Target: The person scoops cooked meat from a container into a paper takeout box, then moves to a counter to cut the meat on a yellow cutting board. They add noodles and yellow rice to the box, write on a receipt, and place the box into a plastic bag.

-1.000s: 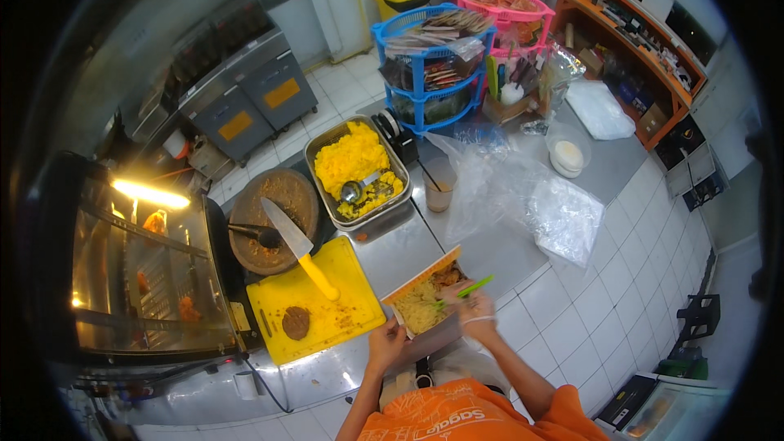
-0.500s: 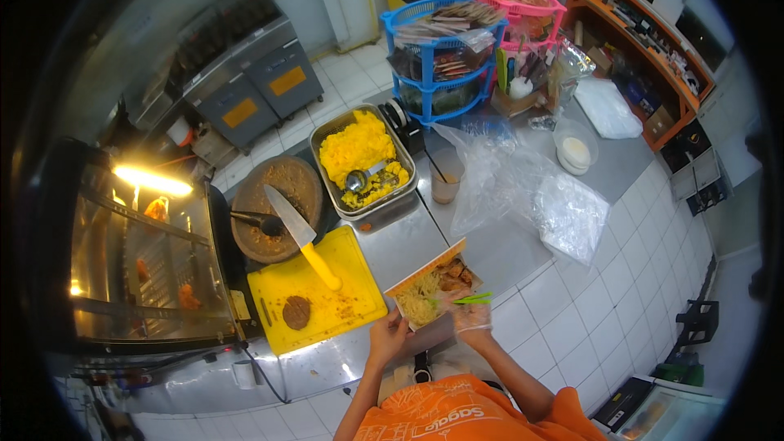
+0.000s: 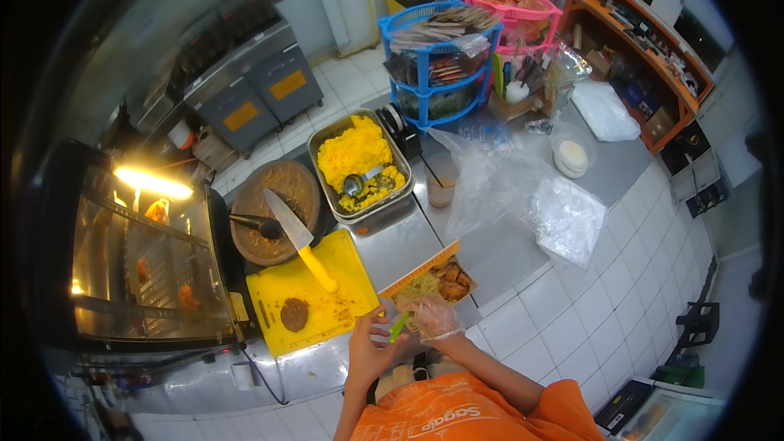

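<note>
Glaring lamp point(image 3: 153, 182), dark corners, bent edges

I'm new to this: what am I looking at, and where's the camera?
There is no machine here, just a person using two hands. The camera is worn on the head and looks down through a wide lens, so straight edges bend. On the metal counter are a yellow cutting board with a brown patty, a round brown bowl, a knife lying across both, and a metal pan of yellow food. The right hand, in a clear glove, holds a green strip at an open food box; the left hand is close by, fingers apart.
</note>
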### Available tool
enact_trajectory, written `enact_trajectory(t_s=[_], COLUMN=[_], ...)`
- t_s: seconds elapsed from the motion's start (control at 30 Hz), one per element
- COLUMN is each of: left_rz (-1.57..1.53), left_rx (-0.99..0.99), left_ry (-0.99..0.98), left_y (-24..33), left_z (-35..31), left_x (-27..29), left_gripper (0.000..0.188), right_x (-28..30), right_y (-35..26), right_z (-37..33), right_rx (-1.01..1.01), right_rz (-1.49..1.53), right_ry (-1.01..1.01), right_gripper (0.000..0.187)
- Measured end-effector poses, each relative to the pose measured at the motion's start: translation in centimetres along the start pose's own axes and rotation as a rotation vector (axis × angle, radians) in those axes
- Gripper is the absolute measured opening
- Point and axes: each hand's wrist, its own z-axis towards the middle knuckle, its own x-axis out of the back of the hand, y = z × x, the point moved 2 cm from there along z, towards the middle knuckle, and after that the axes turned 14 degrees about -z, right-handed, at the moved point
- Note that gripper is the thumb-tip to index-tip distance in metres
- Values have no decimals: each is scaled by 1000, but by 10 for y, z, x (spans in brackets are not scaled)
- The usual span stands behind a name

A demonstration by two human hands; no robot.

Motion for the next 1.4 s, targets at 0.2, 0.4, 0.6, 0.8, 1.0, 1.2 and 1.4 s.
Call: enact_trajectory(t_s=[0.2,0.4,0.6,0.8,1.0,1.2,1.4], left_rz=[-123,-74,-39,33,46,20,-23], left_rx=[-285,-240,-229,-239,-259,-223,-184], left_ry=[14,36,55,47,46,21,-27], left_y=[26,29,39,45,50,49,50], left_z=[16,20,22,23,26,27,28], left_x=[-8,-11,-20,-27,-28,-26,-23], left_gripper=[16,11,10,10,11,12,15], right_x=[35,41,0,-1,27,46,56], right_y=[30,65,71,81,78,71,71], right_z=[20,57,58,63,79,88,96], right_rx=[2,26,77,350,203,-26,-21], right_rz=[-261,-690,-876,-977,-605,-346,-346], right_ry=[-159,-495,-573,-546,-709,-743,-1007], right_gripper=[41,38,33,49,64,46,50])
